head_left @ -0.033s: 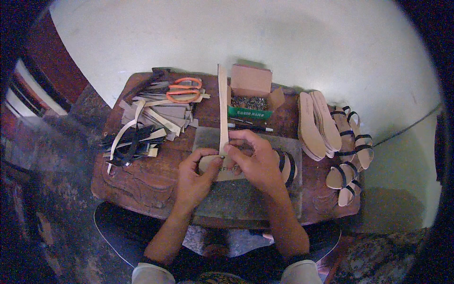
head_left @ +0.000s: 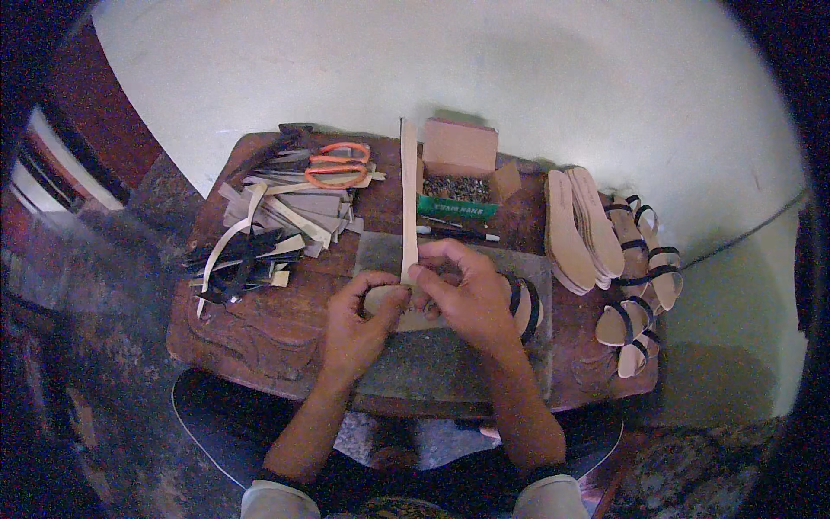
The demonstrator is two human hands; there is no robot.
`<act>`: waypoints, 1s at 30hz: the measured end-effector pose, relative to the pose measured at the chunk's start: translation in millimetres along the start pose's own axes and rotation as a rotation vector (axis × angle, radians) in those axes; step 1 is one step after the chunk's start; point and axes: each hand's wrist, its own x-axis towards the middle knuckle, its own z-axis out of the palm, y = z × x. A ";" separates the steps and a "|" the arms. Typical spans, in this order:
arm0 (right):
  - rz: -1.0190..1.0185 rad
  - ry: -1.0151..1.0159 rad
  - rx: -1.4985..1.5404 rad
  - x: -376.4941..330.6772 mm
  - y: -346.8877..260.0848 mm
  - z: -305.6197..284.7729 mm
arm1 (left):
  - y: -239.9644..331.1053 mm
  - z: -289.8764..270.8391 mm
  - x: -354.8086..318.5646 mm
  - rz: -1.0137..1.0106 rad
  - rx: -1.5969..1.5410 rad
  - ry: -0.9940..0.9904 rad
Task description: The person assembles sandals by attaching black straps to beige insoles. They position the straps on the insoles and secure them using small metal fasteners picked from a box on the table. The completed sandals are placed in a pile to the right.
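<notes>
A beige sandal sole (head_left: 418, 322) lies crosswise under my hands, with black straps (head_left: 524, 307) at its right end. My left hand (head_left: 367, 311) is closed round the sole's rounded left end, thumb pressed on top. Between the thumb and fingers of my right hand (head_left: 462, 290) is the lower end of a long pale strap strip (head_left: 409, 199), which points away from me. The fingertips of both hands almost meet where strip and sole come together, and they cover that spot. Beneath the sole is a grey slab (head_left: 450, 368).
An open box of small nails (head_left: 456, 188) stands beyond the hands, a black pen (head_left: 467, 233) before it. Orange-handled scissors (head_left: 339, 166) rest on piled strap strips (head_left: 303, 212) at left. Stacked soles (head_left: 571, 233) and strapped sandals (head_left: 635, 320) fill the wooden table's (head_left: 251, 346) right side.
My left thumb has shifted slightly to the right over the sole, and the small dark spot beside its tip is now covered. Both hands keep their holds.
</notes>
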 end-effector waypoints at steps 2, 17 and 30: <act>0.023 -0.010 0.006 -0.6 -1.7 3.2 | -0.2 -1.1 -0.6 0.003 0.016 0.007; -0.218 0.073 -0.112 4.6 -4.2 3.0 | 1.0 -0.3 0.2 0.030 0.049 -0.020; -0.017 -0.259 0.316 -33.2 -63.3 -1.1 | -6.2 -7.7 1.3 0.140 -0.044 0.061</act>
